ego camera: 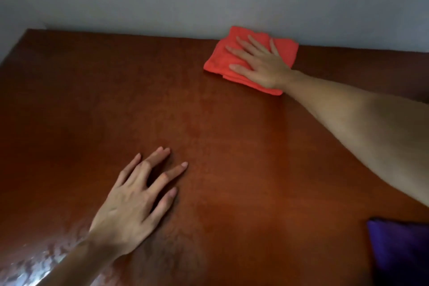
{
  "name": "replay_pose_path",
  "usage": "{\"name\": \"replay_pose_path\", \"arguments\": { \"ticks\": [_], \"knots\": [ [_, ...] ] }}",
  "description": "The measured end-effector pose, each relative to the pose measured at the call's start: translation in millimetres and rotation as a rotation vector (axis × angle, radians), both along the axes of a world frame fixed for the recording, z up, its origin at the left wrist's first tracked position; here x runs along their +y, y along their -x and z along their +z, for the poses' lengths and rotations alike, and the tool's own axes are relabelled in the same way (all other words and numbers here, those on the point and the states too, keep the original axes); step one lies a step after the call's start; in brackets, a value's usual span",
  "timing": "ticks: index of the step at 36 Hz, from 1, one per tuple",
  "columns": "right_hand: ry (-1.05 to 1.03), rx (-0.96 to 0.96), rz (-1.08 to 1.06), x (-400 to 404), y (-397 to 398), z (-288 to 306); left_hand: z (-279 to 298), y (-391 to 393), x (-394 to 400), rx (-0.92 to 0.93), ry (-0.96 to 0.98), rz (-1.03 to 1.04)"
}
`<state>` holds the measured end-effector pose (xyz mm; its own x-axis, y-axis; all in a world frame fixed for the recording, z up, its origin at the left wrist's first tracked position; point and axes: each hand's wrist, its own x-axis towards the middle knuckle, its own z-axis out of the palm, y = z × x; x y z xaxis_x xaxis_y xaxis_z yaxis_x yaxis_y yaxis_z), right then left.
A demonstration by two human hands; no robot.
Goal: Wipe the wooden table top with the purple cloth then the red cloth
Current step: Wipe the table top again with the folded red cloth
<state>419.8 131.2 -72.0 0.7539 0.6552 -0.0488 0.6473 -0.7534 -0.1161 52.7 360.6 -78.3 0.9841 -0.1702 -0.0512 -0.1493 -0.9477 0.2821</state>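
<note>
Left hand (130, 206) rests flat, fingers spread, empty, on the glossy reddish-brown wooden worktop (232, 158). Right hand (260, 62), grip splayed open, presses the folded red microfibre cloth (222, 62) at the far edge. Crumpled purple cloth (399, 251) lies discarded near-right.

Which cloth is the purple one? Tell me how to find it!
Start at the big brown wooden table by the grey wall. Look at its near right corner, below the outstretched right arm. The purple cloth lies there, dark and untouched, while the red cloth sits far back near the wall under the right hand.
</note>
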Motion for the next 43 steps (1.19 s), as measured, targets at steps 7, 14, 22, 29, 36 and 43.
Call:
{"name": "replay_pose_path", "arguments": {
  "ticks": [7, 14, 22, 29, 36, 43],
  "knots": [
    [-0.012, 0.006, -0.03, 8, 127, -1, -4, 1, 2, -0.088, 0.11, 0.018],
    [-0.066, -0.048, 0.057, 9, 325, -6, 7, 20, 7, -0.31, 0.328, 0.192],
    [0.029, -0.038, 0.358, 6, 425, -2, 6, 40, 79, -0.157, 0.039, 0.109],
    [0.063, -0.009, 0.722, 17, 322, 2, 5, 30, 118, -0.04, -0.039, 0.052],
    [0.078, -0.039, 0.553, 57, 178, 2, 4, 26, 120, -0.027, -0.017, 0.043],
    [0.12, -0.03, 0.404, 97, 48, 9, 3, 22, 123, 0.013, 0.006, 0.03]
  ]
}}
